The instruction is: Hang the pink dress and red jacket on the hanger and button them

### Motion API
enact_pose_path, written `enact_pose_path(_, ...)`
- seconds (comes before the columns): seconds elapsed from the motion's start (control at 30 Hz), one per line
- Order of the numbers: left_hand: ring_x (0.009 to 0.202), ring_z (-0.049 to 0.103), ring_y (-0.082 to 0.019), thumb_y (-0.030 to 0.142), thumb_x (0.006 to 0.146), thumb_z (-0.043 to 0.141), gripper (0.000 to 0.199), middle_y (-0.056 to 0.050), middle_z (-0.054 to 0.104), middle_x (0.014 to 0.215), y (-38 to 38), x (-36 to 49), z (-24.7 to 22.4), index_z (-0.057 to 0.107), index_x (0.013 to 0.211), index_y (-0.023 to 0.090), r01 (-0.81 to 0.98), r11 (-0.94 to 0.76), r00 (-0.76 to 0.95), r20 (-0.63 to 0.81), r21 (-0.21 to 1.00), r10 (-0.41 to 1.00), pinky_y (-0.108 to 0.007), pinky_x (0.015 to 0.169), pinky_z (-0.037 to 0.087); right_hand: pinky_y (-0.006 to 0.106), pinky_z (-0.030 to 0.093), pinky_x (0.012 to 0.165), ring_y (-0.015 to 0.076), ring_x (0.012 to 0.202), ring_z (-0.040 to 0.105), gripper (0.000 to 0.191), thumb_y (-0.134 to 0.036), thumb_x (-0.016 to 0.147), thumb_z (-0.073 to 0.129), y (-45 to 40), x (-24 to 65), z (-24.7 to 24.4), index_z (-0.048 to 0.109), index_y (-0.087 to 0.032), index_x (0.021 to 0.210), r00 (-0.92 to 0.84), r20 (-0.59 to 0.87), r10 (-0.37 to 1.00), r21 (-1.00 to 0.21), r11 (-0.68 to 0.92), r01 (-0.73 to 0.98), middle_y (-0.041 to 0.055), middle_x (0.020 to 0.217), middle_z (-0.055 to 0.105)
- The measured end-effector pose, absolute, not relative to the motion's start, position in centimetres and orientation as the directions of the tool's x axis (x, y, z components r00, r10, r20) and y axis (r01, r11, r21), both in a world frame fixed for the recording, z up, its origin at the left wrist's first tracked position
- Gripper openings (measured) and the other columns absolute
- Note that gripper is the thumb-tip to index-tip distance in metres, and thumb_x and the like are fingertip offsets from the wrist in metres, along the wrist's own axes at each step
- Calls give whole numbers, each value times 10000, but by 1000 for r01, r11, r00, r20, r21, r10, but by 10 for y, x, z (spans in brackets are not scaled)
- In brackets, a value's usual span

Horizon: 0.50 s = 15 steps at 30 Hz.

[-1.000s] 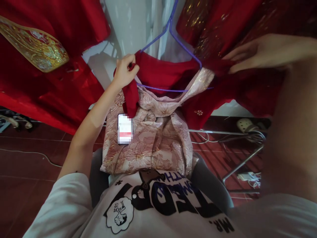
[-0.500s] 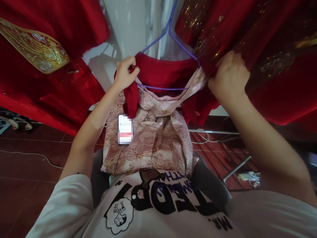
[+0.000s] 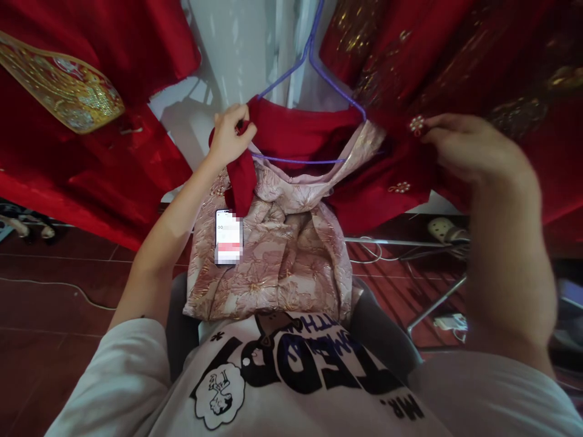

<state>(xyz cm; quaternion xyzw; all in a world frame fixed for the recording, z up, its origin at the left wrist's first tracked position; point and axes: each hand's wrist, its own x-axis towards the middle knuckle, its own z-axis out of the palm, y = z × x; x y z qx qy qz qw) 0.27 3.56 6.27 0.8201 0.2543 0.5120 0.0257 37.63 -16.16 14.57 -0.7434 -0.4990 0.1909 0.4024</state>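
A purple hanger (image 3: 283, 77) hangs in front of me with a red jacket (image 3: 303, 126) and a pink floral brocade dress (image 3: 259, 279) on it; the dress spreads down over my lap. My left hand (image 3: 231, 136) is closed in a pinch on the red cloth at the left shoulder. Off to the right, my right hand (image 3: 483, 145) pinches the red jacket's opened front panel beside a beaded flower button (image 3: 416, 125). A second beaded button (image 3: 401, 187) shows lower on that panel. A lit phone (image 3: 226, 237) lies on the dress.
Red garments with gold embroidery (image 3: 86, 97) hang at left, and more red sequinned ones (image 3: 359, 36) at right. A metal stand leg (image 3: 437, 308), white cables (image 3: 373, 252) and a pale clog (image 3: 439, 230) are low at right. Shoes (image 3: 45, 230) are at far left.
My right hand has moved further right and turned, drawing the red panel outward so both beaded buttons show plainly. My left hand has stayed at the left shoulder.
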Motion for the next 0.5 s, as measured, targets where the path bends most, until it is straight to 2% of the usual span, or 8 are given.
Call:
enact_pose_path(0.07,723,491,-242,462,972,708,415,4,472,595,35,3,63,434,697,313,387,-861,306,834,331,459,-427,737,416,332,569,884,143,902,702,320,-18,1001,454,-153,373,132,647,-191,1189,437,180,881,-813,-117,571,90,1095,744)
enact_pose_path(0.13,714,505,-238,484,943,748,417,8,478,589,38,3,62,448,707,318,358,-868,288,844,343,452,-441,754,450,335,557,972,173,1089,706,335,-56,962,605,-145,369,120,569,-192,1267,434,300,850,-776,-47,629,140,1265,716)
enact_pose_path(0.2,695,505,-227,490,920,776,419,11,490,597,45,2,60,456,709,321,327,-883,300,849,337,435,-444,763,467,322,516,1058,190,1208,670,579,-45,804,804,-141,365,114,523,-192,1288,367,470,802,-651,34,759,173,1370,665)
enact_pose_path(0.23,687,506,-226,488,912,782,420,10,496,604,48,1,58,457,704,322,320,-886,303,850,335,430,-446,761,469,312,498,1075,194,1228,659,659,-17,737,838,-139,364,113,517,-197,1284,313,551,773,-563,67,824,174,1391,649)
enact_pose_path(0.3,686,511,-231,477,908,780,422,4,505,619,55,-1,55,454,689,322,322,-884,301,849,338,435,-449,753,465,317,487,1060,202,1209,659,612,-5,741,800,-138,362,115,535,-222,1247,212,646,733,-406,95,909,153,1380,651)
enact_pose_path(0.37,701,515,-234,460,909,779,426,-1,507,630,60,-2,52,447,680,320,338,-873,297,841,351,452,-446,750,454,330,491,998,214,1140,669,401,-68,816,758,-135,359,121,578,-246,1126,164,656,737,-325,80,942,128,1294,691)
enact_pose_path(0.43,707,501,-217,446,912,784,430,5,505,638,65,-3,50,444,686,310,361,-862,309,826,356,471,-429,760,444,325,482,925,214,1041,662,225,-179,863,774,-129,354,128,583,-248,960,154,629,762,-307,61,950,115,1164,725)
enact_pose_path(0.5,693,467,-185,451,928,780,433,17,497,638,68,-2,48,445,703,296,357,-868,308,834,344,457,-407,782,435,324,456,856,199,915,627,230,-296,911,752,-120,349,136,540,-245,839,191,601,776,-327,21,945,96,1015,724)
